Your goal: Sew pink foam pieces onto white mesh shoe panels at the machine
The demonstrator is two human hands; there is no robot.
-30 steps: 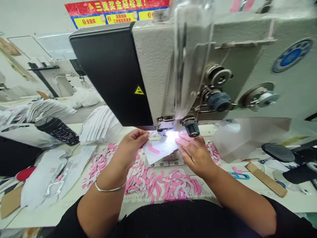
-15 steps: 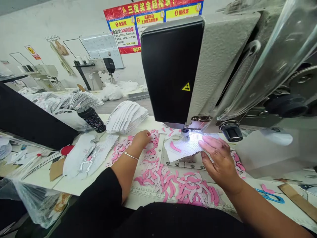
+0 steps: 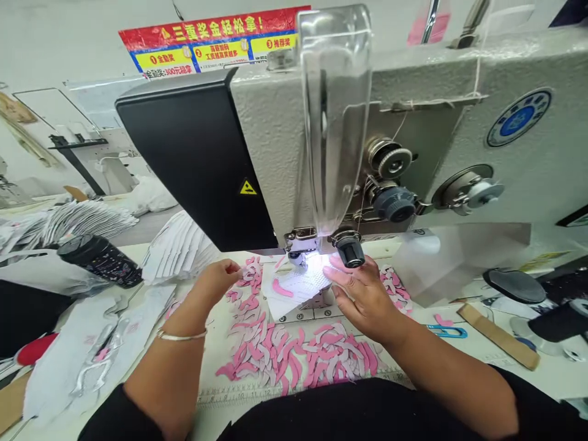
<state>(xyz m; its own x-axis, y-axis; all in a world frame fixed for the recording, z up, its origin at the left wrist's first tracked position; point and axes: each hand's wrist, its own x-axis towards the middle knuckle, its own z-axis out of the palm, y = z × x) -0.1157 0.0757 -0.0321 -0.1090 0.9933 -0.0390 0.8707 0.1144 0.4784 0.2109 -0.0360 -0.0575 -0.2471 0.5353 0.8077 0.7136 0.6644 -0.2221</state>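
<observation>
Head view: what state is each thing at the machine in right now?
Left hand: raised over the pink pieces, fingers curled, nothing visible in them.
Right hand: fingertips on the panel.
White mesh panel: flat on the needle plate, pink strip on it, top edge at the presser foot.
Sewing machine light: on, shining on the panel.
Clear plastic guard: upright in front of the machine head.
Blue-handled snips: lying on the table, unheld.

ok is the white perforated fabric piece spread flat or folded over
Spread flat: the white perforated fabric piece lies open on the metal machine bed, no fold visible, with the right hand resting on its edge.
</observation>
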